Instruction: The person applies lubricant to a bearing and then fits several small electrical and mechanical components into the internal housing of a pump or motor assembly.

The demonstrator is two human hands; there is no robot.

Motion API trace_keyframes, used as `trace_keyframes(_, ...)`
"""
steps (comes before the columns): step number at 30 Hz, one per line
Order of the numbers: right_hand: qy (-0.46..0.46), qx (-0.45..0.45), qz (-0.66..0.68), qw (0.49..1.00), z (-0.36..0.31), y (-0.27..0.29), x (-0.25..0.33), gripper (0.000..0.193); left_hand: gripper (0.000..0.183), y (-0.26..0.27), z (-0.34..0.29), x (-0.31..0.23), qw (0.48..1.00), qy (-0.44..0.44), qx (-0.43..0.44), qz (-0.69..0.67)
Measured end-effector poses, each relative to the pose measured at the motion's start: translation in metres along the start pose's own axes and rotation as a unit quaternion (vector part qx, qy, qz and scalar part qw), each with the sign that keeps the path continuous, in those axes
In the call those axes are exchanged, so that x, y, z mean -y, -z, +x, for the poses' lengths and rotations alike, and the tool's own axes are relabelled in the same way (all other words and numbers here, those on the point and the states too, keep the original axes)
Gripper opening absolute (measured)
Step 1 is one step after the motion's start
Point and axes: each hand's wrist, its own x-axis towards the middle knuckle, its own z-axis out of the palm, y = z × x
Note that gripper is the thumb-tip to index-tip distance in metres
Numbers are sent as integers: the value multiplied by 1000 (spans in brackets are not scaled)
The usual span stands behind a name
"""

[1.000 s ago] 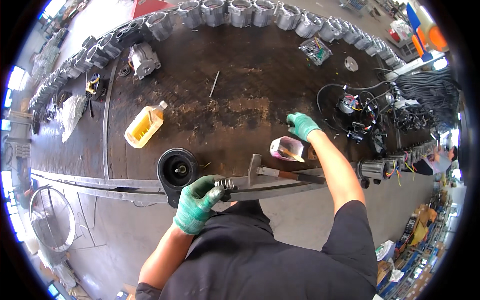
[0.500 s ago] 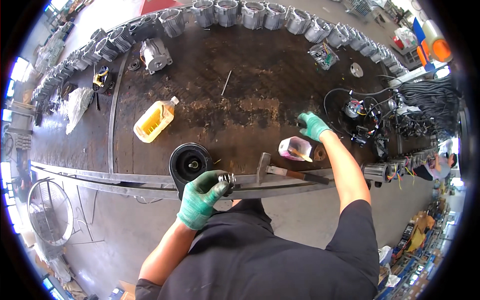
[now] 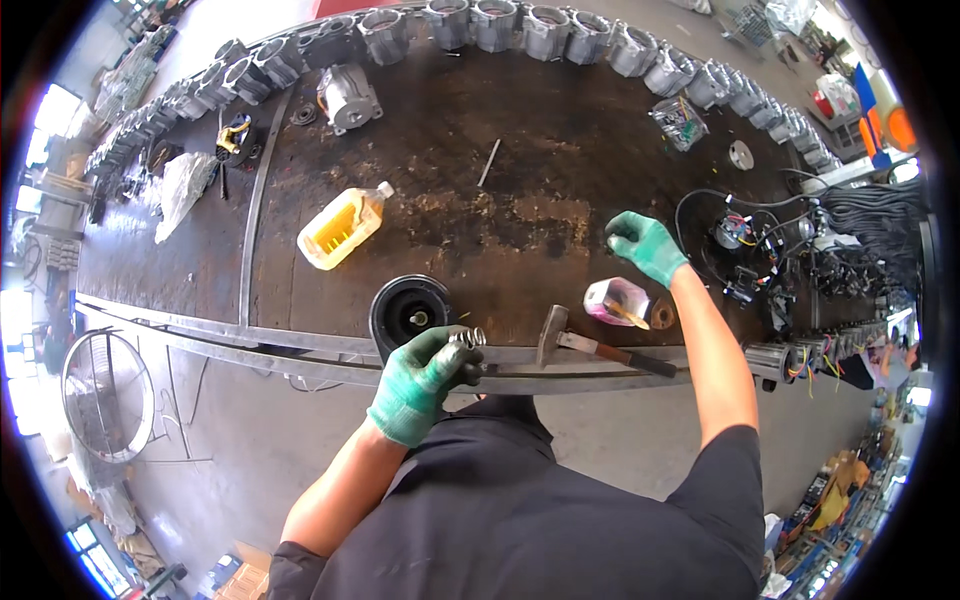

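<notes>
My left hand [image 3: 418, 385], in a green glove with a darkened palm, pinches a small metal coil spring [image 3: 470, 339] between thumb and fingers. Just beyond it, at the table's front edge, lies a round black part [image 3: 408, 305] with a hollow face and a shaft end at its centre; my hand partly covers it. My right hand [image 3: 648, 248], also gloved, hovers over the tabletop with fingers curled toward the thumb; what they hold, if anything, is too small to tell. Nearest to it is a cut-open plastic container [image 3: 614, 300] with a brush-like stick inside.
A hammer [image 3: 600, 347] lies along the front edge, beside a brown ring [image 3: 661, 314]. A bottle of yellow liquid [image 3: 345, 226] lies left of centre; a thin rod [image 3: 489, 163] is farther back. Metal motor housings [image 3: 545, 33] line the far edge. Wired parts [image 3: 735, 235] crowd the right.
The whole view has shifted, so the table's contents appear farther right. My right hand has moved slightly away from the container, its fingers more curled. The spring in my left hand shows more fully.
</notes>
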Motion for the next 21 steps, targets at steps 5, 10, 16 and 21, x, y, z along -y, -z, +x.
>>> trace_keyframes(5,186,77,281,938,-82,-70,135,22,58,7,2,2,997,26,30,-67)
trace_keyframes(10,300,48,280,911,-117,-144,170,27,50,16,-6,-6,993,20,84,-83)
trace_keyframes(16,366,-10,210,907,-115,-172,174,29,48,21,-8,8,989,16,45,-141)
trace_keyframes(21,366,-59,196,908,-115,-187,192,25,46,24,-11,2,979,27,26,-202)
